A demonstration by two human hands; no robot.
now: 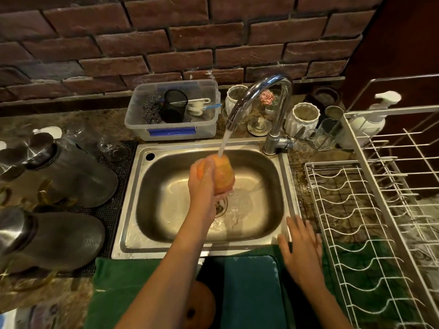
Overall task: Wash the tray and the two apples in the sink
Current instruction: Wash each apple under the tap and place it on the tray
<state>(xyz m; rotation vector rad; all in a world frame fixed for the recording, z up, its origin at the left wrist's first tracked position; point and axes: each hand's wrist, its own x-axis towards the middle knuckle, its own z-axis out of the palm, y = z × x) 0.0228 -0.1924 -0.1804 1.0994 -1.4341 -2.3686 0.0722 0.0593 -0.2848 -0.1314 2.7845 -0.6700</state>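
Head cam: left hand (204, 184) grips an apple (222, 175) right under the faucet (259, 103) stream so water hits it. Right hand (301, 245), fingers spread and holding nothing, rests near the sink (166, 243) rim. Second apple (202, 305) waits below both wrists.

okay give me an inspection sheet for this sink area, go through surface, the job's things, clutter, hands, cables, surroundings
Surface: steel sink, wet, tap running; mottled counter around it.
Job's things: one apple held under the stream; second apple at the near edge beside a teal tray on a green cloth.
Clutter: plastic tub with scourers and brushes; white jars; glass jars lying on the left.
Hands: left hand grips the apple; right hand, fingers spread, at the sink's right rim.
Cables: nothing seen.
Surroundings: brick wall behind; white wire dish rack on the right.
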